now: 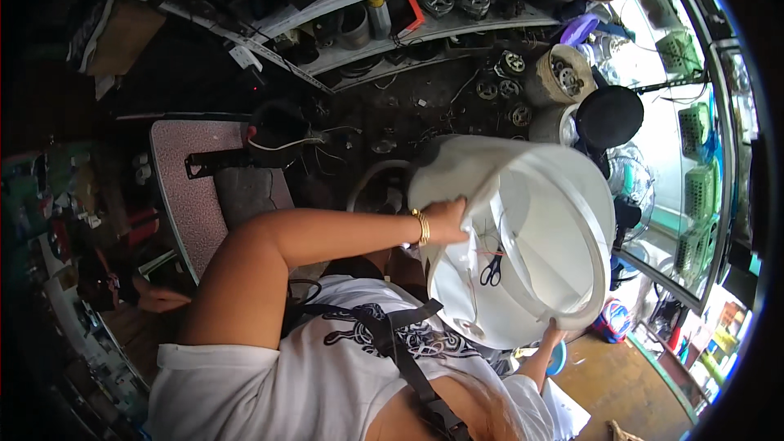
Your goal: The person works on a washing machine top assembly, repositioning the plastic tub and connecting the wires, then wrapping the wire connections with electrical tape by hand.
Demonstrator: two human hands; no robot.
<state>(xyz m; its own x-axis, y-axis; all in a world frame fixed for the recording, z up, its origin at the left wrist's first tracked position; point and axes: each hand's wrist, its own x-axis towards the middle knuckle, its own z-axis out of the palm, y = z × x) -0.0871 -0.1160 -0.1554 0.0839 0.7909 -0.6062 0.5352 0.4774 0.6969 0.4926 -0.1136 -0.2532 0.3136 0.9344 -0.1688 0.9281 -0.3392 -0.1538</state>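
A large white plastic tub (555, 237) is tilted in front of me, its round opening turned toward my body. My left hand (447, 222) has its fingers closed round the tub's left edge, and a gold bracelet is on that wrist. Lower right, my right hand (555, 335) grips the rim from beneath, with part of its fingers hidden behind it. Inside the tub lie dark-handled scissors (491, 270) and some thin wires (487, 238). A crumpled whitish sheet (457, 278) shows against its inner left side.
Beyond the tub, shelves (408, 41) hold motors and containers. Several round metal parts (510, 86) lie on the dark floor beside a beige bucket (563, 73). At right are a fan (629, 188) and a glass frame; at left, a pink bench (192, 204). A brown tabletop (621, 384) is lower right.
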